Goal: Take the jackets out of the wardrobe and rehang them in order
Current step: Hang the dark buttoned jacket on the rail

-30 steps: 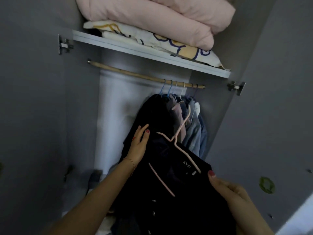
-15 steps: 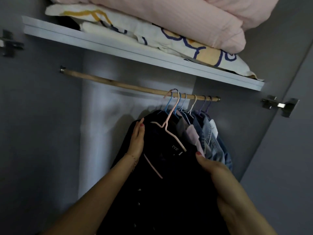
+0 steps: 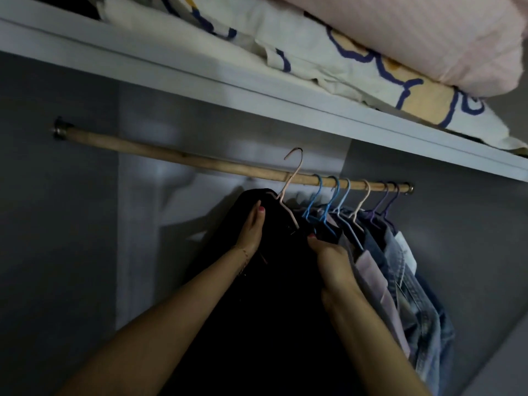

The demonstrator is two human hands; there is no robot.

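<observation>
A black jacket (image 3: 274, 295) hangs on a pink hanger (image 3: 290, 184) whose hook stands above the wooden rail (image 3: 183, 158), left of the other hangers. My left hand (image 3: 253, 227) lies with straight fingers against the jacket's left shoulder. My right hand (image 3: 331, 261) grips the jacket's right shoulder. Several jackets (image 3: 400, 275), denim, dark and pale pink, hang on blue, pink and purple hangers at the rail's right end.
A white shelf (image 3: 200, 70) runs just above the rail and carries folded bedding (image 3: 371, 52). Grey wardrobe walls close in on the left and right. The rail's left half is bare.
Both hands have lifted the black jacket higher. The pink hanger's hook has risen from beside the rail to above it. The view has closed in on the rail.
</observation>
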